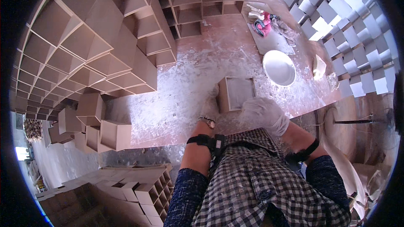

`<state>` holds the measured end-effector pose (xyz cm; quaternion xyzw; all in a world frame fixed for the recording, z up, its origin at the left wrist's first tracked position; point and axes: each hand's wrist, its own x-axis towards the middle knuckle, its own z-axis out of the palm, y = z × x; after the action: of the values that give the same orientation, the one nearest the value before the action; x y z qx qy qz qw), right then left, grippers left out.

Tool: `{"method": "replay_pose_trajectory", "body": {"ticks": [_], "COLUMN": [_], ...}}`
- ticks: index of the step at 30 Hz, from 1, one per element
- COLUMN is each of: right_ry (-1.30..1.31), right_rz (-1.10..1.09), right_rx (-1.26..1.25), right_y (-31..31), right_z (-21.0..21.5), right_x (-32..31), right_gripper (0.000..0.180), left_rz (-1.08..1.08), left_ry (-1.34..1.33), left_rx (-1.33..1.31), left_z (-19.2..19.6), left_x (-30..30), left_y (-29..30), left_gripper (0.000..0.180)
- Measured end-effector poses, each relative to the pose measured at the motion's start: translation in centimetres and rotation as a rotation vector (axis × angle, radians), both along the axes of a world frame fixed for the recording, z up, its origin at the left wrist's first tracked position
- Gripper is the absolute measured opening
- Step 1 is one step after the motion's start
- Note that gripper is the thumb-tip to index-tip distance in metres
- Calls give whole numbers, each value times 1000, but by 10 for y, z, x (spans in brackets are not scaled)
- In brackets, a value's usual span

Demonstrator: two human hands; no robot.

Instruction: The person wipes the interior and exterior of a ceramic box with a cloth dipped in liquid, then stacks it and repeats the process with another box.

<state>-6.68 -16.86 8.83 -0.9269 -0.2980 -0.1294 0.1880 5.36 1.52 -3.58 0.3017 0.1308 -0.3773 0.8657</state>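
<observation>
Hands are gripping a small open wooden box (235,93) at the worktop's (185,88) near edge: the left hand (209,108) is clasping its left side, the gloved right hand (264,113) its near right corner. A white round plate (278,67) is lying just beyond, toward the right edge.

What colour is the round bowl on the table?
The bowl is white, shown best in the head view.

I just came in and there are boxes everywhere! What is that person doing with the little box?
A person is holding a small open brown box on a dusty work surface. The left hand grips the box's left side, and the gloved right hand rests at its near right corner. A round white bowl sits just beyond it. Stacks of brown boxes are piled on the left, and white ones on the right.
</observation>
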Motion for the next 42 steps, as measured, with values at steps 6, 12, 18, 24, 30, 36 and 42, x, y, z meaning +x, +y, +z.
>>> {"method": "replay_pose_trajectory", "body": {"ticks": [6, 12, 18, 24, 30, 36, 42], "right_ry": [-128, 118, 314, 56, 173, 384, 32], "right_rz": [-354, -397, -526, -478, -740, -766, -476], "right_rx": [-167, 258, 311, 423, 470, 337, 549], "right_y": [-38, -32, -9, 14, 10, -8, 33], "right_z": [8, -5, 12, -5, 20, -2, 13], "right_x": [7, 71, 40, -42, -4, 25, -49], "right_gripper": [27, 17, 14, 13, 13, 8, 22], "left_rz": [43, 56, 45, 54, 21, 1, -1], "left_ry": [-25, -25, -45, -62, 13, 71, 32], "left_rx": [5, 63, 76, 115, -30, 48, 129], "left_z": [-44, -28, -36, -11, -31, 18, -1], "left_x": [7, 5, 1, -3, -1, -9, -4], "left_y": [4, 0, 12, 7, 3, -4, 4], "left_gripper": [59, 57, 58, 59, 60, 54, 53]}}
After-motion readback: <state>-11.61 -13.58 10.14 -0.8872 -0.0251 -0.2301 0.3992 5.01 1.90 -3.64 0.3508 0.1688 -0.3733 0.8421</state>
